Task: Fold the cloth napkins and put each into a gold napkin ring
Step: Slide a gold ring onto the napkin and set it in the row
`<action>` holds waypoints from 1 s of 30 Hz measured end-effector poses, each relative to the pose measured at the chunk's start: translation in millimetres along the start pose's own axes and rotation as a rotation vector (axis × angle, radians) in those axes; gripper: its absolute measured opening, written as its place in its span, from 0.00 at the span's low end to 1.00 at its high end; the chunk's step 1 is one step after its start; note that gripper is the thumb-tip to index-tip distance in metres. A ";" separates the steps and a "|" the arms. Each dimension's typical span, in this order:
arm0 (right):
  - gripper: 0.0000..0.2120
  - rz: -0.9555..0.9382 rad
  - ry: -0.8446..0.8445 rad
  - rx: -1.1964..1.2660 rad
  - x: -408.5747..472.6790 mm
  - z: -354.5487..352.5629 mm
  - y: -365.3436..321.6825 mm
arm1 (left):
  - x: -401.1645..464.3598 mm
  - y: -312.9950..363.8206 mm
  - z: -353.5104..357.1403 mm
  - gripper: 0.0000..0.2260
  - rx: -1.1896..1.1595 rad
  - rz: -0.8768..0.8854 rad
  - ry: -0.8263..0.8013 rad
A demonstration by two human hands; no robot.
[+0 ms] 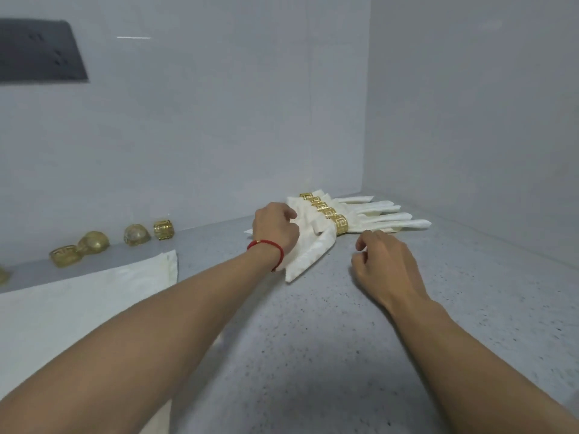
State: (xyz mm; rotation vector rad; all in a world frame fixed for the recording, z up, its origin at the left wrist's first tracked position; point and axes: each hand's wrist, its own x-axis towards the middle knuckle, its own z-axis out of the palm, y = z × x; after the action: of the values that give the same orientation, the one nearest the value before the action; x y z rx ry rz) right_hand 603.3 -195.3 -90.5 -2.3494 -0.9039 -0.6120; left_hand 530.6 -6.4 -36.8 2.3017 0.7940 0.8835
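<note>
- Napkins, white, soft and creased, are lying in a row at the far right of the counter, near the wall corner; each is gathered at the middle by a gold ring with a cut-out key pattern, their narrow tips fanning right.
- Left hand, with a red cord at the wrist, is resting on the wide ends of the row, fingers curled onto the cloth; whether it is pinching a fold I cannot tell.
- Right hand is hovering just near the closest ring, fingers loosely curled and gripping nothing, apart from the cloth.
- Flat napkin is lying spread at the near left, its near side cut off by the frame edge.
- Spare rings are sitting along the far left edge by the wall; some are blurred and hard to make out.
- Counter is grey, speckled and smooth, lying open between the two arms and to the near right.
- Dark panel on the wall is being cut off at the left.
</note>
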 end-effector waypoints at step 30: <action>0.05 -0.486 -1.372 0.260 -162.1 -101.5 -302.3 | -374.3 -151.6 -329.6 0.21 0.308 0.163 -0.282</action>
State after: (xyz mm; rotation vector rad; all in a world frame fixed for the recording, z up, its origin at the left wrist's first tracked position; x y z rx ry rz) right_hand 258.2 -144.6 -11.0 -2.0795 -1.9515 1.0918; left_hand 14.8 -69.7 -77.0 2.7158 0.6627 0.5094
